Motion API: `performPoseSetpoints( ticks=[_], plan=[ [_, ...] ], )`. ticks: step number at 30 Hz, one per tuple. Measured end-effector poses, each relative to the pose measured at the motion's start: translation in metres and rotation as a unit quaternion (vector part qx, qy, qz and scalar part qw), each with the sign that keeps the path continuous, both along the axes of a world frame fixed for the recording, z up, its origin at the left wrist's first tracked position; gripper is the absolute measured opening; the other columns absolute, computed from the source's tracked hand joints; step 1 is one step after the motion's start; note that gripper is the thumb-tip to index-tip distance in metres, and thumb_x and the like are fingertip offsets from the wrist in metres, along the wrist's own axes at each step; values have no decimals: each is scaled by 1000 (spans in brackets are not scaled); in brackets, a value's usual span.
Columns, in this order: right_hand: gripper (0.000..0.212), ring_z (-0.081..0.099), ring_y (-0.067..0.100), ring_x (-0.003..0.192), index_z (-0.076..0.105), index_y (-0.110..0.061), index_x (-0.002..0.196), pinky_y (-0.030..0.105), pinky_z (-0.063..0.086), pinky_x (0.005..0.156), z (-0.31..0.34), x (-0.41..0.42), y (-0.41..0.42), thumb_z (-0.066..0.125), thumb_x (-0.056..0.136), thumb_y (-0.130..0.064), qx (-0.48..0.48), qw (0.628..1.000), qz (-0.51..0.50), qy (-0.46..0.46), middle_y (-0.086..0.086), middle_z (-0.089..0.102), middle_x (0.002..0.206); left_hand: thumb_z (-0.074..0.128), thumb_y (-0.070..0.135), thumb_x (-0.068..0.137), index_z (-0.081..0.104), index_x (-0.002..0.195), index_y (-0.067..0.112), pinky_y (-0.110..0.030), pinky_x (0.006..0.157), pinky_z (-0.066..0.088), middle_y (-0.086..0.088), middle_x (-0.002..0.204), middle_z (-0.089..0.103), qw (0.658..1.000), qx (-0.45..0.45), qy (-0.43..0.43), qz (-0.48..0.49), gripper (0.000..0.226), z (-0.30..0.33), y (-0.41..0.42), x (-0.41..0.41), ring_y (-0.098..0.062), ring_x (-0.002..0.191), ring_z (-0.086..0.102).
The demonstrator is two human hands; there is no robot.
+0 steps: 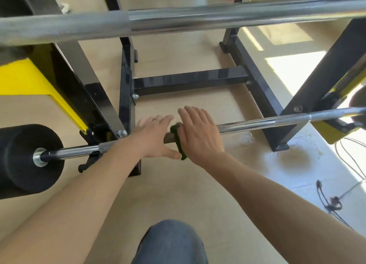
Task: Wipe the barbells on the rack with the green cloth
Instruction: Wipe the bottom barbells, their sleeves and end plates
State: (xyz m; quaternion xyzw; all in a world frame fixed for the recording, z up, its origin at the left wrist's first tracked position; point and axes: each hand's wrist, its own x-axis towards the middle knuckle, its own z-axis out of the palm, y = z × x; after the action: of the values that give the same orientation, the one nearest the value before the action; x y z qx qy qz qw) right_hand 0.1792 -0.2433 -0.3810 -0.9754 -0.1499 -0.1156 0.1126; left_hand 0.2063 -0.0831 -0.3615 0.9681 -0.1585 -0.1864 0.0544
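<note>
A chrome lower barbell lies across the black and yellow rack, low over the floor. A dark green cloth is draped over the middle of this bar. My right hand lies flat on the cloth with straight fingers and presses it onto the bar. My left hand rests on the bar just left of the cloth, fingers straight, its thumb touching the cloth's near edge. A thicker upper barbell crosses the top of the view, close to the camera.
A black weight plate sits on the lower bar's left end. Rack uprights stand on both sides, with a crossbar on the wooden floor beyond my hands. Loose cables lie at the right. My knee in jeans shows at the bottom.
</note>
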Motion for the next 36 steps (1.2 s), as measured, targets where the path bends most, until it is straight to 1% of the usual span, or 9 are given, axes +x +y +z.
performPoseSetpoints(
  ticks=[3,6,8,14,21,25,28,32,36],
  plan=[
    [37,57,29,81,62,-15,90,41,40,83,-16,5,19,32,103,-34,-89,996,-4,9,5,66,87,60,80,71,25,149,24,-45,116,20,-2,148,43,997,76,-4,2,102,-10,30,-9,-26,135,39],
    [38,54,28,72,57,-17,82,40,39,73,-22,14,10,31,103,-36,-137,990,12,-14,3,61,78,59,73,79,46,122,25,-38,94,42,2,118,60,996,62,-65,13,65,-21,28,-14,-22,106,56],
    [40,55,29,66,56,-17,77,41,39,68,-21,21,-7,31,102,-37,-145,989,35,-23,3,60,72,59,67,84,54,115,28,-35,80,50,2,106,64,996,45,-57,58,50,-23,25,-11,-22,95,60],
    [46,51,28,50,40,-20,60,38,49,62,-4,49,-131,26,101,-33,-219,973,-58,47,-1,52,53,57,65,86,63,109,33,-32,61,42,1,95,66,992,64,-62,84,41,-33,23,-2,-24,85,62],
    [48,46,25,46,37,-19,54,38,48,66,-8,46,-128,29,101,-28,-205,969,-133,23,-2,50,50,58,64,86,65,105,29,-32,64,47,0,91,67,990,74,-94,79,41,-38,22,-2,-24,84,64],
    [42,54,27,54,42,-23,65,35,34,61,-12,34,-26,17,97,-30,-168,985,-27,16,0,64,63,58,61,87,63,97,30,-33,62,39,0,89,65,990,77,-75,94,34,-28,17,-4,-24,80,59],
    [36,43,23,52,44,-26,71,35,27,62,-16,30,50,19,98,-29,-135,989,40,36,-3,63,66,57,57,89,57,88,28,-32,65,38,1,83,60,988,69,-55,125,29,-23,14,-5,-23,75,52],
    [36,38,23,49,44,-24,78,33,23,51,-17,40,29,17,98,-35,-166,982,90,22,-7,51,64,57,56,89,63,92,31,-32,65,37,4,80,59,989,53,-49,132,26,-22,18,-6,-21,77,54],
    [32,40,20,42,43,-21,68,30,38,48,-4,34,-34,40,98,-29,-202,978,51,16,-9,47,55,57,59,89,61,91,33,-33,67,39,7,82,60,989,46,-70,123,26,-26,21,-8,-20,78,56]
  ],
)
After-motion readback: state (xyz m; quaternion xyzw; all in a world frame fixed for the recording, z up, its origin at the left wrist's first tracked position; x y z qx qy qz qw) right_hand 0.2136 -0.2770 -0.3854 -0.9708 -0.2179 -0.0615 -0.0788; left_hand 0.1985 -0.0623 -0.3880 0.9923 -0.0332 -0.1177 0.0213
